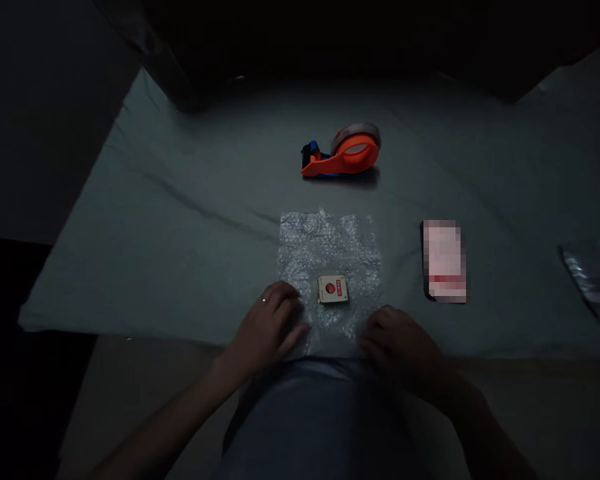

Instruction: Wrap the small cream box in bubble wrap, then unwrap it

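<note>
A clear sheet of bubble wrap (330,247) lies flat on the cloth-covered surface in front of me. On its lower half rests a small cream-coloured box (333,289) with red markings. My left hand (273,320) is at the sheet's left edge, fingers curved and apart, a ring on one finger, with nothing visible in it. At the lower right edge of the sheet is my right hand (395,337), its fingers bent and dim; whether they pinch the wrap cannot be made out. Neither hand touches the box.
An orange and blue tape dispenser (347,157) stands beyond the wrap on the pale green cloth (205,180). To the right lie a phone-like object (445,260), its face blurred, and a shiny clear plastic piece (593,280). A dark bulky shape borders the far side.
</note>
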A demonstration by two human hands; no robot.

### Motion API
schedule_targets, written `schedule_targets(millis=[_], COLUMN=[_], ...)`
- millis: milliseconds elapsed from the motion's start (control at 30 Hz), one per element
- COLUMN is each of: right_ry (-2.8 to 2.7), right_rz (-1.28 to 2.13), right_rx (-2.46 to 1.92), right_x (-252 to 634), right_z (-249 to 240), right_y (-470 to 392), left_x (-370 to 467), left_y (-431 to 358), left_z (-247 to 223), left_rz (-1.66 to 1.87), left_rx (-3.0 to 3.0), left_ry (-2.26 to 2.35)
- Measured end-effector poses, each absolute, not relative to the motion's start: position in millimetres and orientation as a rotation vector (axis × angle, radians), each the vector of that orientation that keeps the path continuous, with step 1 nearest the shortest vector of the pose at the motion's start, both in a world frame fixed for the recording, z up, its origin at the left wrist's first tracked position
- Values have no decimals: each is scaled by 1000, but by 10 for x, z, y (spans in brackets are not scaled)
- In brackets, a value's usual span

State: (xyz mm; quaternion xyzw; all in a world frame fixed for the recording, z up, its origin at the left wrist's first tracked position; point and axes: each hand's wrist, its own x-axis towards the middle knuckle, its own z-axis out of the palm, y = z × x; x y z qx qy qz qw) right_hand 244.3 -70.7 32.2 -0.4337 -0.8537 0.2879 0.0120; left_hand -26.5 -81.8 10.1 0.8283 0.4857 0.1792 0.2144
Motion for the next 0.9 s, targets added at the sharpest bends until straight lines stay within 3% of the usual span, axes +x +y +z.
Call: schedule_targets(millis=[200,533,767,900], right_ry=[-2360,-2209,-1842,-1830], right_rz=[734,869,580,495], right_rx=[-1392,-1335,-1896,-1958], right_x=[2243,2226,2860,2973], right_z=[278,66,226,153], right_y=[-502,-435,-586,-677], left_x=[40,61,150,220], left_y=[-759,-980,-1037,-1059], left_z=[71,-21,-23,-37], left_rz=[280,232,21,63], left_rx=[2310,2382,2460,2497], left_ry=[1469,1364,1185,1175])
